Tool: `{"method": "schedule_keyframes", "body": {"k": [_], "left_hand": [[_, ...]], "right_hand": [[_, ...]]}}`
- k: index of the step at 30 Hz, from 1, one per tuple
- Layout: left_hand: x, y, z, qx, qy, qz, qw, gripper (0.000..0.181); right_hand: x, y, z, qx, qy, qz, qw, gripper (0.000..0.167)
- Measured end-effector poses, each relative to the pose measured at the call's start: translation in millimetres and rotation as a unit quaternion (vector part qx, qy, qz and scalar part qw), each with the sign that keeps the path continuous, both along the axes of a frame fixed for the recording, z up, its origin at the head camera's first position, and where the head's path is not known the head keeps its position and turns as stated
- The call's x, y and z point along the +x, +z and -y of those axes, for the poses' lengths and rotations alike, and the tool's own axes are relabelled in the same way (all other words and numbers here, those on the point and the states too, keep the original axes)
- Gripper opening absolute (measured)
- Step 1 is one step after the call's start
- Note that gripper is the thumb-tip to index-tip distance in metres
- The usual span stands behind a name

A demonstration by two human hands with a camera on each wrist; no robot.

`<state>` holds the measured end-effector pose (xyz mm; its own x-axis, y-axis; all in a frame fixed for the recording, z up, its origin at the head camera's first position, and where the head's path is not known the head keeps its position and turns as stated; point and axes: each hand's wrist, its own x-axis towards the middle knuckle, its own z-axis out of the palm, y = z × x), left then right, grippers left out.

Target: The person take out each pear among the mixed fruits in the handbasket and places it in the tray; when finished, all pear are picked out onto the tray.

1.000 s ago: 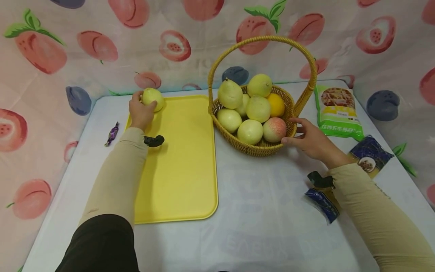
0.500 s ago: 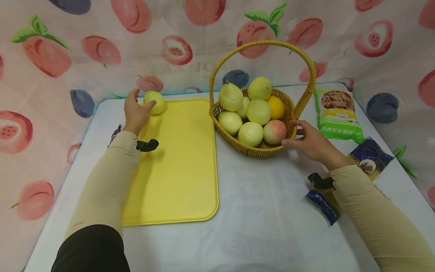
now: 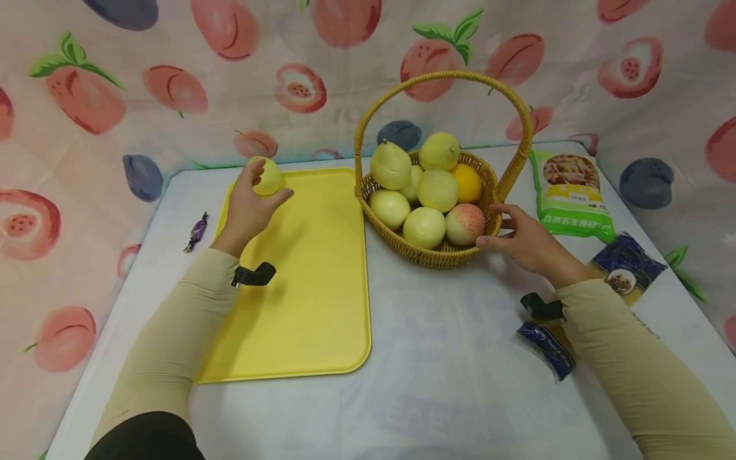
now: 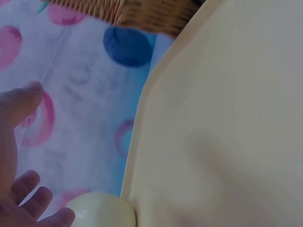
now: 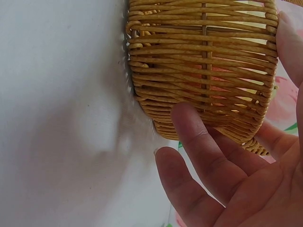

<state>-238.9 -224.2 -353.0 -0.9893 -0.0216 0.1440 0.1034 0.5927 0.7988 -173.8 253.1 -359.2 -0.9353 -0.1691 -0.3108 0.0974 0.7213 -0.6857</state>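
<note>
My left hand (image 3: pixel 250 207) is in the air over the left side of the yellow tray (image 3: pixel 310 287), fingers and thumb spread with nothing between them. Just beyond its fingers, a round pale yellow-green fruit (image 3: pixel 269 177), like a pear, sits at the tray's far left corner; the hand partly covers it. In the left wrist view this fruit (image 4: pixel 102 210) shows beside the fingertips. My right hand (image 3: pixel 526 243) holds the right side of the wicker basket (image 3: pixel 425 257), thumb at the rim and fingers against the woven wall (image 5: pixel 203 71). Pale pears (image 3: pixel 390 165), an orange (image 3: pixel 467 183) and a peach (image 3: pixel 465 223) fill the basket.
A purple wrapped candy (image 3: pixel 197 232) lies left of the tray. To the right are a green and yellow food bag (image 3: pixel 572 191), a blue and gold packet (image 3: pixel 627 263) and another blue packet (image 3: pixel 546 348) under the right wrist. Fruit-printed cloth (image 3: pixel 345 83) rises behind the table.
My left hand has let go of the pale fruit, leaving it at the tray's corner, and drawn back toward me and slightly right. The right hand stays on the basket.
</note>
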Motion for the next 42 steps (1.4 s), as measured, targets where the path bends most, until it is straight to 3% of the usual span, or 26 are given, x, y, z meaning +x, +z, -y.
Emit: {"method": "schedule_keyframes", "body": {"k": [8,15,21,27,35,42], "left_hand": [[24.7,-5.6,-24.7,0.018,-0.069,0.009,0.9974,0.083],[38.9,-2.2,-56.4,0.022,-0.123,0.003,0.9922,0.084],[49.3,-9.7,-84.3,0.008,-0.177,0.005,0.9841,0.086],[61.3,-9.8,-108.3,0.035,-0.223,0.017,0.974,0.088],[58.5,-1.0,-136.8,0.035,-0.248,-0.001,0.968,0.089],[44.4,12.0,-158.2,0.059,-0.224,0.005,0.9727,0.091]], "right_hand": [[0.7,-0.2,1,-0.006,0.002,-0.003,1.0,0.101],[0.5,-0.5,0,-0.003,0.001,-0.003,1.0,0.102],[0.4,-0.9,-1,-0.004,0.002,-0.006,1.0,0.101],[-0.3,-1.2,0,-0.003,0.001,-0.003,1.0,0.102],[-0.9,-2.6,-2,-0.01,0.0,0.0,1.0,0.102],[-0.3,-1.3,0,-0.007,-0.001,0.0,1.0,0.103]]}}
